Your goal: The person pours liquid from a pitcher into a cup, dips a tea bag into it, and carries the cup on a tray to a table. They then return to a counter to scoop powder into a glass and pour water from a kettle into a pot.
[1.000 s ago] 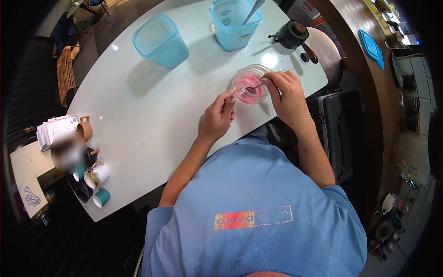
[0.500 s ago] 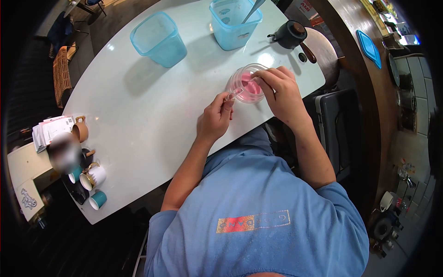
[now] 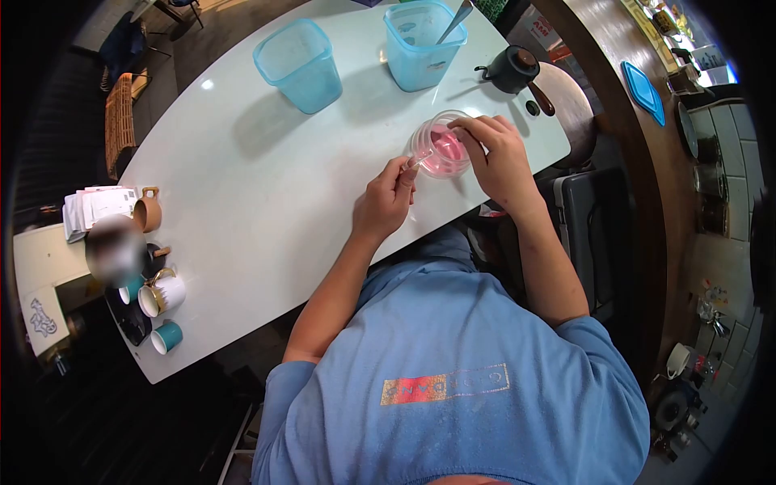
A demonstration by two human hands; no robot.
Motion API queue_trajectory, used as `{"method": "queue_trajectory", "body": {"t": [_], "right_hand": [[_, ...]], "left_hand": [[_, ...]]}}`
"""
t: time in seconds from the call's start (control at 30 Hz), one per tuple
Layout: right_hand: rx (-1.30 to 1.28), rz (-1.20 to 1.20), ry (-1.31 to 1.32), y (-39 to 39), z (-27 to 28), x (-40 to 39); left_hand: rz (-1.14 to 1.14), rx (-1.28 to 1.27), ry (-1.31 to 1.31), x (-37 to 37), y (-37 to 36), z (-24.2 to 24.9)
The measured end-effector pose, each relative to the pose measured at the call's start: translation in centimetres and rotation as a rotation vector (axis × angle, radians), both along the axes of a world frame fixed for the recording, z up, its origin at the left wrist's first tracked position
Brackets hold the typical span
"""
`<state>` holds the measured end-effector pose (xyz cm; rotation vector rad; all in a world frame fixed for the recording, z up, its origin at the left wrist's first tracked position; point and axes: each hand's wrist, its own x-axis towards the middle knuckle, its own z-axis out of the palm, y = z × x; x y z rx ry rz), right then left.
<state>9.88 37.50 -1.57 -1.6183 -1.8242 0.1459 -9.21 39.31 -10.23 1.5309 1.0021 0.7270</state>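
Observation:
A clear, ribbed glass mug (image 3: 428, 164) holding pink liquid (image 3: 446, 149) is near the front edge of the white table (image 3: 267, 194). My left hand (image 3: 385, 202) is closed round the mug's handle, on its left side. Over the right of the mug's rim, my right hand (image 3: 499, 158) has thumb and fingers pinched together. Whatever they grip is too small and too hidden by the fingers to name.
Two light-blue plastic tubs, one bare (image 3: 301, 73) and one with a metal utensil (image 3: 455, 23), stand beyond the mug. A black pot (image 3: 512, 70) with a wooden handle is at the right. Several cups, including a teal one (image 3: 167, 338), line the left edge.
The view has shifted slightly, so the tubs and mug appear a little further right. Both hands keep their places at the mug, with the right fingers moved slightly at the rim.

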Motion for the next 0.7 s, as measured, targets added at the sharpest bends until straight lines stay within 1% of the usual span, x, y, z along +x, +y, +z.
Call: {"method": "queue_trajectory", "body": {"t": [0.13, 0.27, 0.33, 0.47, 0.53, 0.67, 0.7], "right_hand": [[-0.038, 0.021, 0.124, -0.2, -0.4, 0.3], [-0.040, -0.060, 0.122, -0.4, 0.0, 0.6], [-0.061, -0.157, 0.075, -0.5, -0.7, 0.8], [-0.073, -0.189, 0.047, -0.6, -1.5, 1.5], [-0.116, -0.219, -0.024, -0.9, -1.2, 1.7], [-0.096, -0.224, -0.032, -0.8, -1.8, 3.4], [-0.072, -0.278, 0.001, -0.5, -2.1, 4.9]], "left_hand": [[0.001, 0.002, 0.022, 0.1, 0.1, -0.2], [0.021, -0.026, 0.022, 0.2, -0.1, 0.2], [0.027, -0.039, 0.002, 0.2, -0.1, 0.0], [0.047, -0.087, -0.037, 0.3, -0.2, 0.0], [0.027, -0.096, -0.065, 0.3, -0.2, 0.1], [0.035, -0.149, -0.075, 0.3, -0.3, 0.6], [0.033, -0.145, -0.075, 0.4, -0.3, 0.7]]}}
